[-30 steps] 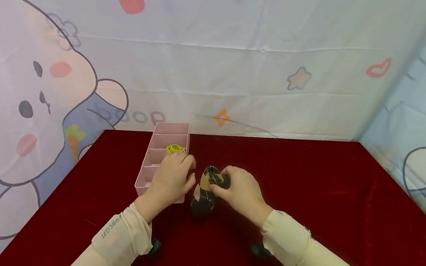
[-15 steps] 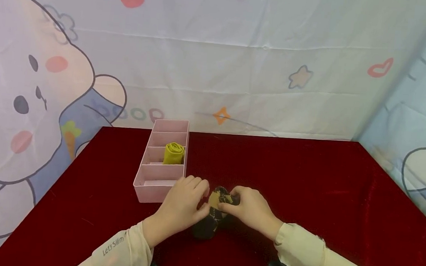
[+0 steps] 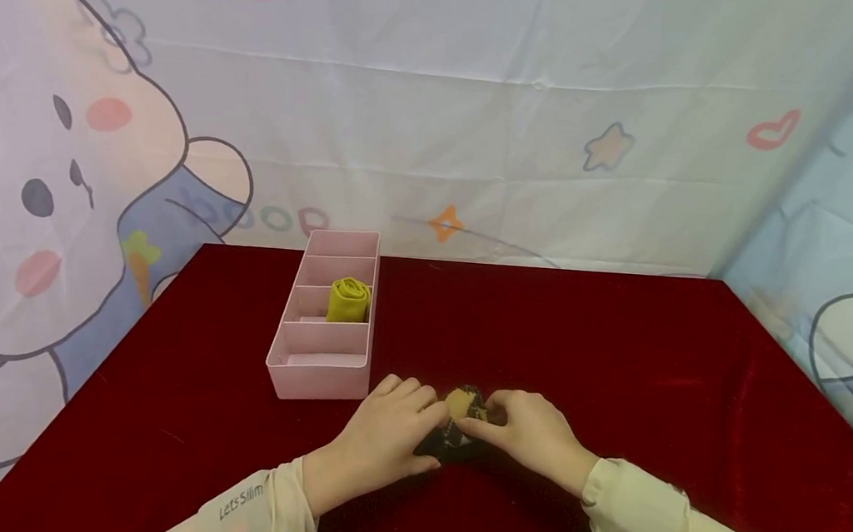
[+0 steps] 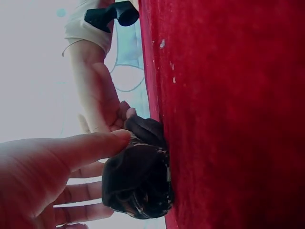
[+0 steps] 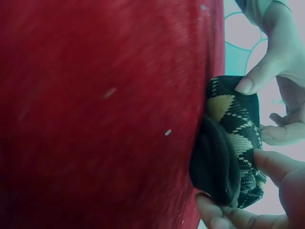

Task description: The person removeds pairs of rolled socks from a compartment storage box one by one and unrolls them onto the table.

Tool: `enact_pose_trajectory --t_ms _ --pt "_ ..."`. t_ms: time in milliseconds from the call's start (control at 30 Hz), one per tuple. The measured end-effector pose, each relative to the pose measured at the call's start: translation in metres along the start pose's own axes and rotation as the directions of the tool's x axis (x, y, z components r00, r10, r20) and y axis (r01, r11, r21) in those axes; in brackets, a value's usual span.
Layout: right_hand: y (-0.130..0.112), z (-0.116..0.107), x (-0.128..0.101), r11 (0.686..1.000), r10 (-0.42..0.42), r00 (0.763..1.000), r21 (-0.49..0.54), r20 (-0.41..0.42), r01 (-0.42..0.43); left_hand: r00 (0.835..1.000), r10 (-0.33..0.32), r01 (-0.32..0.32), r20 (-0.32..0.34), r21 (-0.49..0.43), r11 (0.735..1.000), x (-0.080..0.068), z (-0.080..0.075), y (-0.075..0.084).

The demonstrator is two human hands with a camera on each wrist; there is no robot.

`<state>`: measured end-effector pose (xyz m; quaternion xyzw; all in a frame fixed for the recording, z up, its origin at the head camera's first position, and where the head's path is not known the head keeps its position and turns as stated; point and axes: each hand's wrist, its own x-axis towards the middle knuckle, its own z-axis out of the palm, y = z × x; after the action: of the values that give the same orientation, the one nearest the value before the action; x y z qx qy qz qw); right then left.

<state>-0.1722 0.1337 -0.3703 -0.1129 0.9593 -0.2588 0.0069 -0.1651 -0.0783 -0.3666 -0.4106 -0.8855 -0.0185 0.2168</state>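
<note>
1. Hands, two. The left hand (image 3: 386,434) and the right hand (image 3: 526,431) meet at 6 o'clock on the table, fingers curled onto one rolled sock from either side.
2. Rolled argyle sock (image 3: 457,423), one: black with tan diamonds, lying on the red velvet tablecloth (image 3: 615,356) between the hands, at 4 o'clock from the organizer and near it.
3. Pink plastic organizer (image 3: 318,374), one, at 11 o'clock from the hands; four compartments counted in a row.
4. Rolled yellow sock (image 3: 349,300), one, standing in the third compartment from the near end.
5. Cartoon backdrop sheet (image 3: 438,117), one, hung behind the table, printed with a bunny, hearts and stars.
6. Left wrist view: shows the dark rolled end of the sock (image 4: 138,183) with the left thumb (image 4: 90,145) laid over it, and the right hand (image 4: 102,102) beyond.
7. Right wrist view: shows the diamond pattern (image 5: 236,138) close up, right thumb and fingers pinching the roll, a left fingertip (image 5: 248,83) pressing its far edge.
8. Writing: the left sleeve (image 3: 249,507) reads "Lets Slim". Letters on the backdrop are too faint to read.
</note>
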Motion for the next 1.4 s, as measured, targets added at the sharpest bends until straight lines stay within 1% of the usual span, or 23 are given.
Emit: enact_pose_trajectory --t_ms 67,133,233,300,367,500,633,700,767,933,1067,1133,1233,1400 --pt "0.002 0.001 0.001 0.999 -0.008 1.0 -0.034 -0.016 0.008 1.0 0.007 -0.007 0.01 0.0 1.0 0.0 0.001 -0.002" --pt "0.004 0.002 0.002 0.998 -0.035 0.998 -0.061 -0.043 0.032 1.0 0.01 -0.01 -0.006 0.002 1.0 0.0 0.002 -0.003" --pt "0.007 0.004 0.006 0.987 -0.135 0.985 -0.098 -0.103 0.125 0.998 0.025 -0.024 -0.061 0.024 0.999 0.0 0.004 -0.005" --pt "0.007 0.004 0.008 0.971 -0.22 0.966 -0.128 -0.139 0.202 0.994 0.038 -0.035 -0.102 0.033 0.999 0.0 0.006 -0.007" --pt "0.007 0.005 0.011 0.947 -0.306 0.939 -0.155 -0.16 0.282 0.989 0.054 -0.049 -0.136 0.043 0.998 0.0 0.009 -0.01" --pt "0.008 0.006 0.016 0.897 -0.43 0.888 -0.19 -0.162 0.4 0.976 0.081 -0.072 -0.204 0.051 0.996 0.0 0.013 -0.014" --pt "0.01 0.007 0.018 0.846 -0.525 0.837 -0.206 -0.156 0.492 0.963 0.098 -0.085 -0.252 0.063 0.994 0.002 0.016 -0.017" --pt "0.011 0.006 0.019 0.825 -0.556 0.818 -0.217 -0.146 0.522 0.96 0.098 -0.083 -0.263 0.069 0.994 0.002 0.017 -0.018" --pt "0.012 0.006 0.02 0.807 -0.578 0.805 -0.239 -0.135 0.54 0.957 0.096 -0.076 -0.273 0.082 0.994 0.001 0.019 -0.018" --pt "0.011 0.006 0.023 0.773 -0.612 0.784 -0.29 -0.107 0.564 0.947 0.098 -0.067 -0.306 0.111 0.992 -0.001 0.023 -0.018" --pt "0.01 0.006 0.028 0.747 -0.629 0.773 -0.343 -0.086 0.57 0.939 0.13 -0.102 -0.319 0.101 0.99 -0.002 0.027 -0.015" --pt "0.01 0.005 0.031 0.739 -0.627 0.776 -0.369 -0.071 0.564 0.935 0.152 -0.129 -0.319 0.092 0.987 -0.002 0.03 -0.014" --pt "0.009 0.005 0.035 0.737 -0.613 0.789 -0.396 -0.051 0.547 0.933 0.175 -0.158 -0.315 0.078 0.984 -0.003 0.033 -0.014" --pt "0.006 0.004 0.042 0.745 -0.596 0.802 -0.401 -0.039 0.533 0.936 0.187 -0.163 -0.299 0.105 0.981 -0.005 0.038 -0.015"
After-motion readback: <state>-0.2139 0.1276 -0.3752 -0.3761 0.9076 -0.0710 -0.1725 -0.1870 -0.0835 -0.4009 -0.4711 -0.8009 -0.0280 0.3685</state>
